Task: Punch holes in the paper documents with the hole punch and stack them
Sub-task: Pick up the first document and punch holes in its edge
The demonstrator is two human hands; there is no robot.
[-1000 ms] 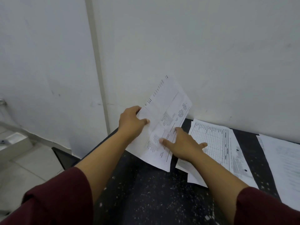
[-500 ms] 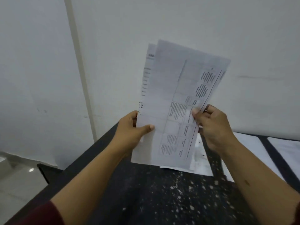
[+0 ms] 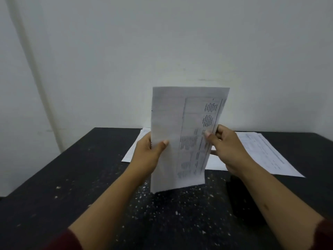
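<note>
I hold a few printed paper sheets (image 3: 182, 134) upright over the black table (image 3: 72, 177), their bottom edge close to or on the tabletop. My left hand (image 3: 147, 154) grips their left edge with the thumb on the front. My right hand (image 3: 227, 148) pinches the right edge. A dark boxy object (image 3: 241, 199), possibly the hole punch, sits under my right forearm, partly hidden. More printed sheets (image 3: 266, 154) lie flat on the table behind the held ones.
White paper specks (image 3: 173, 204) are scattered over the tabletop in front of me. A white wall (image 3: 162, 51) stands right behind the table. Another flat sheet (image 3: 133, 150) lies behind my left hand. The table's left edge drops off to the floor.
The sheets were lifted off the table, raised, then brought down upright in front of me and squared together. My right hand moved from pressing on them to pinching their right edge. The view swung right.
</note>
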